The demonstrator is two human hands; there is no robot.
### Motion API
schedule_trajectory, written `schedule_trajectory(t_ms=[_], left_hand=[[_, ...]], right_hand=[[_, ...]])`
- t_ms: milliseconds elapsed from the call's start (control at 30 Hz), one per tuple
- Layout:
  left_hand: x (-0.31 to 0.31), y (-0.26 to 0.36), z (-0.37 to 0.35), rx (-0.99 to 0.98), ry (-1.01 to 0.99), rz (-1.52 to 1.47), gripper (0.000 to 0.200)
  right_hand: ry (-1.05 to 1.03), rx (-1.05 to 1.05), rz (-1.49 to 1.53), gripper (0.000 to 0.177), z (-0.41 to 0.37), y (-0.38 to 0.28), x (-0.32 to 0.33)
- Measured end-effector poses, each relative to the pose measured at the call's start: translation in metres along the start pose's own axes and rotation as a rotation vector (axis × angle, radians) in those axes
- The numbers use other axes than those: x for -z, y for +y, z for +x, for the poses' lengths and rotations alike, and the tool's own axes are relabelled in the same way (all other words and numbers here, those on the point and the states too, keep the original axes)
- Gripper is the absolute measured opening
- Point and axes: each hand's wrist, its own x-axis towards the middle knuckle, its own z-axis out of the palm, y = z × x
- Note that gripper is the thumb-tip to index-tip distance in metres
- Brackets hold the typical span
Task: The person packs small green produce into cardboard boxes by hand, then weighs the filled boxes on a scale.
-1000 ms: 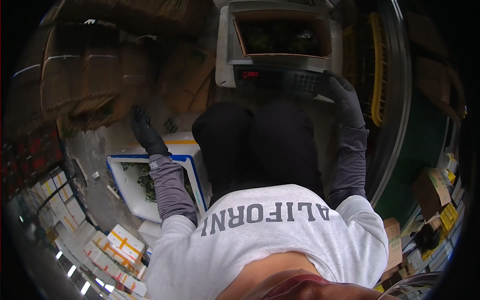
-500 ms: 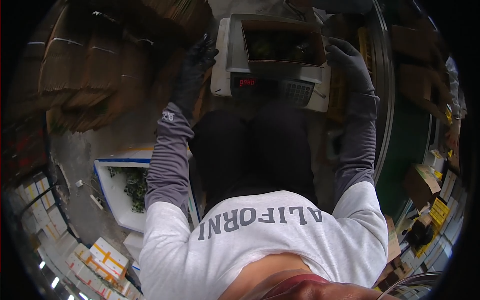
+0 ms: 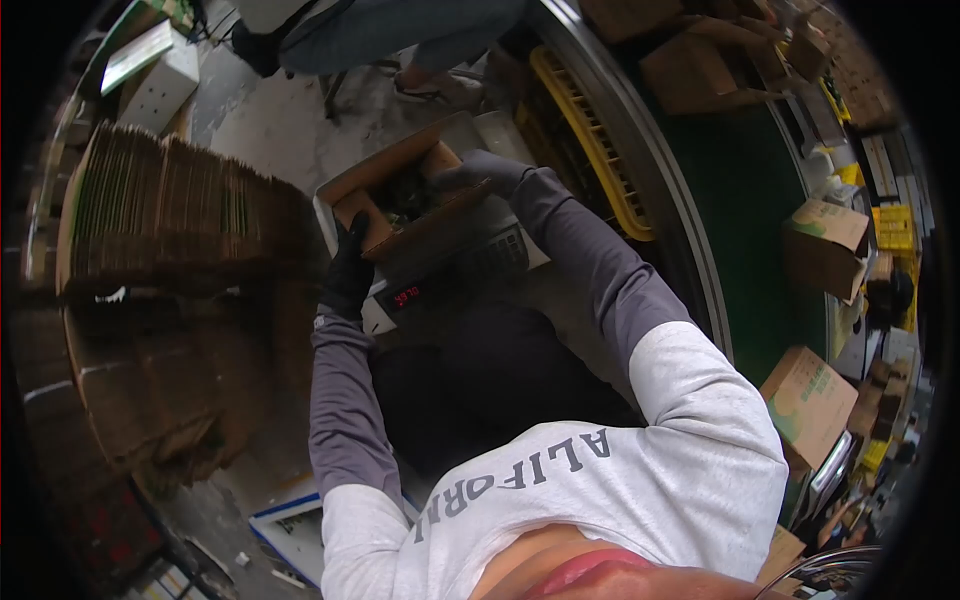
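The cardboard box [image 3: 425, 232] of green stuff [image 3: 405, 200] sits on the scale [image 3: 450, 268], with the left hand [image 3: 350, 262] and right hand [image 3: 472, 175] each keeping a closed grip on one end, a good hold because it looks heavy and its walls look bendy.

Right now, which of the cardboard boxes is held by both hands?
The open box on the scale, gripped by the left hand and the right hand; the printed boxes at the right lie untouched.

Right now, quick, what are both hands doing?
Left hand: closed on the near end of the cardboard box.
Right hand: gripping the cardboard box's far edge.
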Motion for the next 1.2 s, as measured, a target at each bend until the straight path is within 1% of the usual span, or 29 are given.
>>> schedule_trajectory(t_ms=[33, 100, 133, 200, 233, 267, 333, 400, 433, 467, 533, 567, 600, 633, 667, 700, 767, 800, 833, 867, 900, 933, 967, 1033, 1067, 1100, 1133, 1167, 1200], left_hand=[[0.019, -0.007, 0.005, 0.019, -0.075, 0.058, 0.043], [-0.027, 0.003, -0.017, -0.133, -0.043, 0.388, 0.044], [-0.052, 0.009, -0.026, -0.232, -0.023, 0.545, 0.047], [-0.071, 0.013, -0.040, -0.296, -0.030, 0.596, 0.043], [-0.087, 0.023, -0.040, -0.119, -0.007, 0.268, 0.042], [-0.102, 0.033, -0.040, 0.033, 0.069, -0.072, 0.045], [-0.151, 0.041, -0.054, -0.213, -0.081, 0.406, 0.044], [-0.202, 0.040, -0.055, -0.481, -0.282, 0.736, 0.048], [-0.227, 0.040, -0.056, -0.639, -0.359, 0.867, 0.051], [-0.259, 0.033, -0.050, -0.695, -0.485, 0.701, 0.055], [-0.341, 0.030, -0.032, -0.237, -0.505, 0.252, 0.049], [-0.382, 0.028, -0.023, -0.036, -0.443, 0.022, 0.049], [-0.409, 0.015, -0.008, -0.100, -0.559, 0.082, 0.056], [-0.440, 0.009, -0.008, -0.054, -0.470, 0.074, 0.087], [-0.460, -0.011, 0.012, -0.096, -0.562, 0.036, 0.104], [-0.472, -0.042, 0.036, -0.119, -0.381, 0.216, 0.116], [-0.493, -0.063, 0.031, -0.293, -0.197, 0.430, 0.094], [-0.492, -0.060, 0.029, -0.234, -0.166, 0.547, 0.095], [-0.493, -0.056, 0.026, -0.173, -0.143, 0.665, 0.098], [-0.501, -0.071, 0.034, -0.245, 0.037, 0.847, 0.102], [-0.505, -0.093, 0.044, -0.355, 0.133, 0.850, 0.098], [-0.496, -0.106, 0.052, -0.452, 0.212, 0.867, 0.093], [-0.462, -0.091, 0.057, -0.407, 0.036, 0.842, 0.087], [-0.377, -0.032, 0.046, -0.315, -0.369, 0.774, 0.075], [-0.333, -0.002, 0.021, -0.250, -0.305, 0.646, 0.055], [-0.276, 0.015, 0.012, -0.379, -0.222, 0.713, 0.044], [-0.227, 0.042, -0.011, -0.287, 0.008, 0.882, 0.039], [-0.163, 0.039, -0.022, -0.482, 0.297, 0.967, 0.035], [-0.102, 0.040, -0.040, -0.434, 0.507, 0.837, 0.034]], right_hand=[[-0.001, 0.023, 0.150, 0.055, 0.006, 0.018, 0.002], [-0.009, -0.052, 0.710, 0.053, -0.041, 0.000, -0.007], [0.017, 0.023, 0.928, 0.049, -0.060, -0.005, -0.015], [0.105, 0.227, 1.200, 0.043, -0.084, -0.009, -0.029], [0.172, 0.358, 1.253, 0.040, -0.092, -0.007, -0.032], [0.303, 0.517, 1.130, 0.038, -0.097, 0.002, -0.028], [0.495, 0.679, 0.995, 0.042, -0.138, -0.005, -0.017], [0.752, 0.880, 1.035, 0.051, -0.178, -0.017, 0.003], [0.899, 1.058, 0.909, 0.059, -0.195, -0.016, 0.018], [0.964, 1.233, 0.843, 0.060, -0.208, -0.012, 0.038], [1.323, 1.289, 0.326, 0.059, -0.247, -0.016, 0.077], [1.481, 1.184, 0.240, 0.057, -0.263, -0.015, 0.093], [1.673, 1.021, -0.138, 0.052, -0.276, -0.001, 0.119], [1.875, 0.836, -0.499, 0.052, -0.290, 0.014, 0.143], [1.944, 0.630, -0.820, 0.057, -0.296, 0.035, 0.169], [2.007, 0.430, -1.139, 0.066, -0.303, 0.056, 0.193], [1.780, 0.278, -0.860, 0.058, -0.304, 0.081, 0.212], [1.681, 0.184, -0.730, 0.054, -0.307, 0.093, 0.221], [1.585, 0.353, -0.944, 0.046, -0.310, 0.101, 0.215], [1.595, 0.052, -1.269, 0.043, -0.309, 0.086, 0.190], [1.565, -0.239, -1.600, 0.040, -0.308, 0.070, 0.165], [1.773, 0.234, -0.850, 0.042, -0.300, 0.020, 0.112], [1.776, 0.573, -0.024, 0.043, -0.289, -0.003, 0.080], [1.737, 0.637, -0.418, 0.045, -0.270, 0.015, 0.058], [1.711, 0.677, -0.617, 0.046, -0.263, 0.022, 0.048], [1.629, 0.669, -0.596, 0.046, -0.257, 0.019, 0.036], [1.550, 0.664, -0.577, 0.046, -0.251, 0.013, 0.024], [1.471, 0.664, -0.558, 0.045, -0.245, 0.009, 0.014], [1.405, 0.755, -0.557, 0.044, -0.235, 0.012, 0.011]])
